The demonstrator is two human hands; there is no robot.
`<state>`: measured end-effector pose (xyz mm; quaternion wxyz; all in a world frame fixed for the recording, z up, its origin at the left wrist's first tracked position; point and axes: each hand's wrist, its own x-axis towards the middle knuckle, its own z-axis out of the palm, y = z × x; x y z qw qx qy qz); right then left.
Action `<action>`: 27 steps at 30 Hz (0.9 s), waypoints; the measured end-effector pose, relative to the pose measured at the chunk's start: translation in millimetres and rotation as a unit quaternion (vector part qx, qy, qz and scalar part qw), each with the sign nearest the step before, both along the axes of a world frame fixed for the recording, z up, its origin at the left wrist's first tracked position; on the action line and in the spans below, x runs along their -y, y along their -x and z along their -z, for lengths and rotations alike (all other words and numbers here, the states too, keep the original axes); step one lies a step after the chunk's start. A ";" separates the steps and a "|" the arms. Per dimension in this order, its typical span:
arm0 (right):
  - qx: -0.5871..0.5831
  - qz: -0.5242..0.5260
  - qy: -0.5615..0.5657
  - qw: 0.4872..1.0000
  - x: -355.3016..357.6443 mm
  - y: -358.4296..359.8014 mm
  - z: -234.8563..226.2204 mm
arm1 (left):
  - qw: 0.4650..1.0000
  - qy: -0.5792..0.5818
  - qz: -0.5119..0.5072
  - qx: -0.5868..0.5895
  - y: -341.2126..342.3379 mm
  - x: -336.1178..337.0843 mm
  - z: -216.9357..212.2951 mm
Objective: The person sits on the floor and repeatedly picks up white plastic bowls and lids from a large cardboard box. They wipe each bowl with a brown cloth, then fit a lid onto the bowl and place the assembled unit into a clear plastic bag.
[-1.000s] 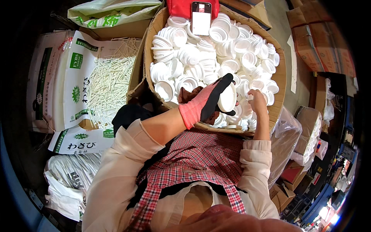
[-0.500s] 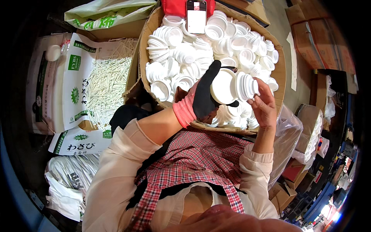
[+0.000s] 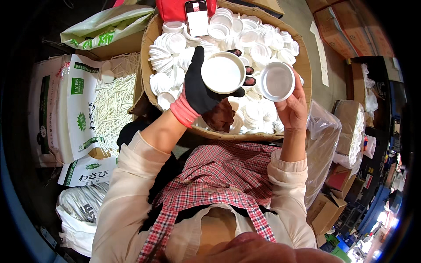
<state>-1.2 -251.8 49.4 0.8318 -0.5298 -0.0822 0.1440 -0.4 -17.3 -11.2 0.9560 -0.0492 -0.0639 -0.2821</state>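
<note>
Just above the near part of a large cardboard box, my left hand, in a black glove with a pink cuff, is closed around a round white plastic lid, its rimmed face turned up. My bare right hand grips a white plastic cup by its right side, with the hollow facing me; whether more are nested behind it I cannot tell. The two pieces are apart. Beneath both hands lies a heap of white lids and cups, many nested in stacks. Something brown below my left hand is unclear.
The cardboard box's rim surrounds the heap. A phone leans at its far edge before a red bag. On the left, white sticks fill another box, with a white disc there. Clear plastic hangs right.
My hands have separated, and the stacked white pieces in my right hand have turned hollow side toward me. A white disc that showed over the left bag now appears over the sticks. The view has shifted.
</note>
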 end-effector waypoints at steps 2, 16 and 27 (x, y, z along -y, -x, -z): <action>-0.011 -0.004 -0.023 1.000 0.3 3.3 0.6 | 0.999 0.003 0.002 0.033 0.5 -0.2 -0.2; 0.570 -0.067 0.577 0.581 -30.5 30.7 -12.3 | 0.815 -0.533 -0.107 0.201 7.7 -22.1 -19.9; 0.403 -0.105 0.426 0.803 -36.5 31.8 -15.7 | 0.521 -0.637 -0.411 0.393 3.2 8.2 -6.6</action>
